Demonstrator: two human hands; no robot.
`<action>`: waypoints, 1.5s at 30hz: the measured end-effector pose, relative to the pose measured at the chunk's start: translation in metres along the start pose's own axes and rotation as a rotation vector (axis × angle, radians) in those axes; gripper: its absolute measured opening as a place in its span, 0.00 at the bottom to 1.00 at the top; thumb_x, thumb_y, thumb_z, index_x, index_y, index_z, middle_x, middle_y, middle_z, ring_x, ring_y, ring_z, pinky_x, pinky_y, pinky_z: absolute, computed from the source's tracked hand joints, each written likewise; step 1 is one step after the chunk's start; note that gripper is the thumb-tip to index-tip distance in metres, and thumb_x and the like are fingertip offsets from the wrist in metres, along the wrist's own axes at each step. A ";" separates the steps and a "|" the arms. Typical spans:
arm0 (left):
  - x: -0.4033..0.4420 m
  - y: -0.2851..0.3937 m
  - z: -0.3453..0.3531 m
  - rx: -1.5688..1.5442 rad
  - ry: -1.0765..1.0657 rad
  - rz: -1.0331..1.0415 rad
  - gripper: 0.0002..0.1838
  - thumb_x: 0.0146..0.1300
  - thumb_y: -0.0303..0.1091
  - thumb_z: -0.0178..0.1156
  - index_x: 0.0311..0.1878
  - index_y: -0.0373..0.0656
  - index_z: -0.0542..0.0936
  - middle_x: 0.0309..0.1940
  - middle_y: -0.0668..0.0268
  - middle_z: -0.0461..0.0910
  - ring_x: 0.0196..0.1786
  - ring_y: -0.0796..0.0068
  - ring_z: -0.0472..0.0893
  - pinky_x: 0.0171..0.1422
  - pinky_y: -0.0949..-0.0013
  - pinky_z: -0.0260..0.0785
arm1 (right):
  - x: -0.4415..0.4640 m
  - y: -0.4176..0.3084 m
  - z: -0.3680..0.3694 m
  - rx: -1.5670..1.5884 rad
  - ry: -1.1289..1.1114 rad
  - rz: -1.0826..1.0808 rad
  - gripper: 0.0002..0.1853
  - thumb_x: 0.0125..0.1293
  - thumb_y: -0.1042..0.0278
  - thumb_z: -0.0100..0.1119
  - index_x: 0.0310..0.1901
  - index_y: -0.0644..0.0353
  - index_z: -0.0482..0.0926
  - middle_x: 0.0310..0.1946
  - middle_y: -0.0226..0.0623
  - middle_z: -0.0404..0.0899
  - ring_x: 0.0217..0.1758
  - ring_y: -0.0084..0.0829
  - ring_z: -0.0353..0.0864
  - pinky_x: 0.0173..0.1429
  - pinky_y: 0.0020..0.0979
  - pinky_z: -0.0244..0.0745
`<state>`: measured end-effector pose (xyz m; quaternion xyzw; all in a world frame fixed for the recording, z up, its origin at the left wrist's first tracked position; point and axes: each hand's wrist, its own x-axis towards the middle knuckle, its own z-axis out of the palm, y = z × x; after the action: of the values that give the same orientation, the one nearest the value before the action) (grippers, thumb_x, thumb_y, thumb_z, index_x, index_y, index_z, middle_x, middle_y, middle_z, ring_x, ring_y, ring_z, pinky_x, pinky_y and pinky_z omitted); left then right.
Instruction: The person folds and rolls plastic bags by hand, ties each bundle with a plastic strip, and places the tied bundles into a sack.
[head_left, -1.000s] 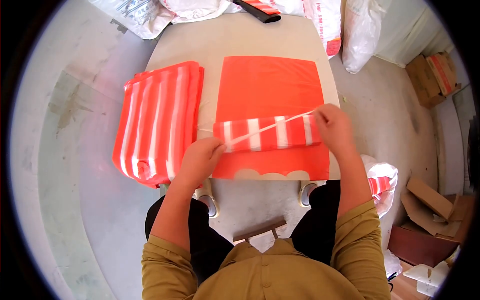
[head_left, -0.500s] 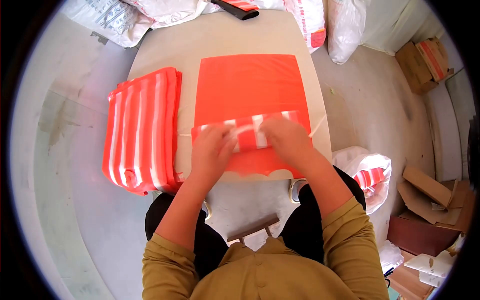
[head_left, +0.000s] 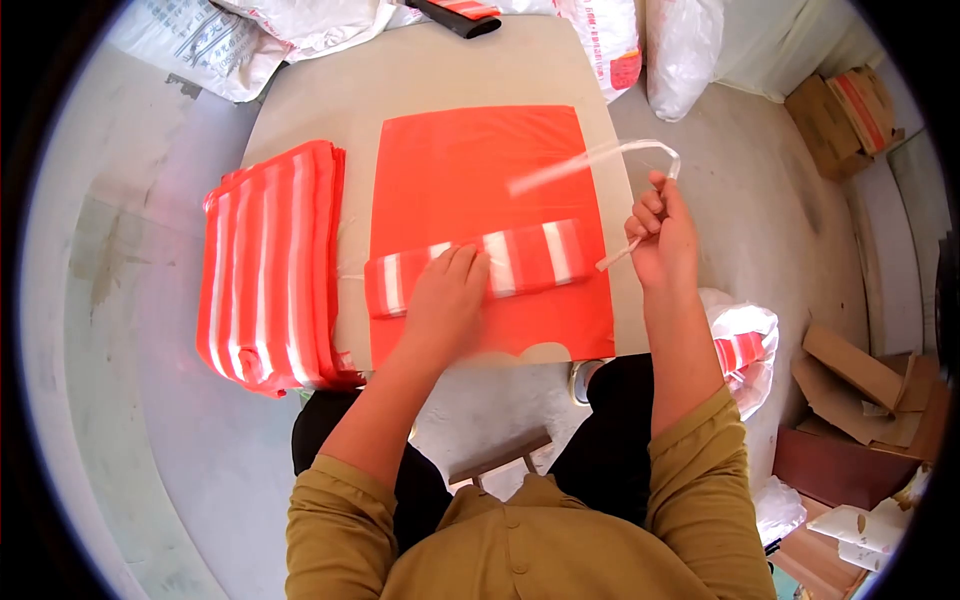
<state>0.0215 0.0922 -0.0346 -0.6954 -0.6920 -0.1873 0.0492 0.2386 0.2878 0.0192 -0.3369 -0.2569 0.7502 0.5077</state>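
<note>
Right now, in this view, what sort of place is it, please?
Probably a small packing workshop: stacked red striped plastic, bulky white sacks beyond the table, and cardboard boxes on the floor.

Pale grey floor; beige table; cardboard boxes at right.

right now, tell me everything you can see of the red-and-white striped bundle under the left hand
The long, narrow red-and-white striped bundle looks like thin, glossy plastic folded flat, its white bands running across its width. It lies on the flat red plastic-looking sheet, in the part nearer the person, slightly slanted with its right end farther away. The bare left hand rests on it around its middle, hiding part of it.
</note>
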 end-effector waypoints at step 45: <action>-0.026 -0.023 -0.060 -0.581 0.034 -0.421 0.13 0.65 0.24 0.65 0.52 0.38 0.86 0.48 0.56 0.85 0.43 0.61 0.85 0.49 0.63 0.77 | -0.042 0.082 0.051 -0.827 -0.879 0.307 0.12 0.77 0.64 0.59 0.51 0.64 0.85 0.56 0.37 0.85 0.57 0.27 0.81 0.62 0.33 0.76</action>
<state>-0.0116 0.0485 0.0083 -0.5193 -0.7370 -0.3939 -0.1788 0.1619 0.2177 0.0032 -0.1984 -0.6597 0.7216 0.0682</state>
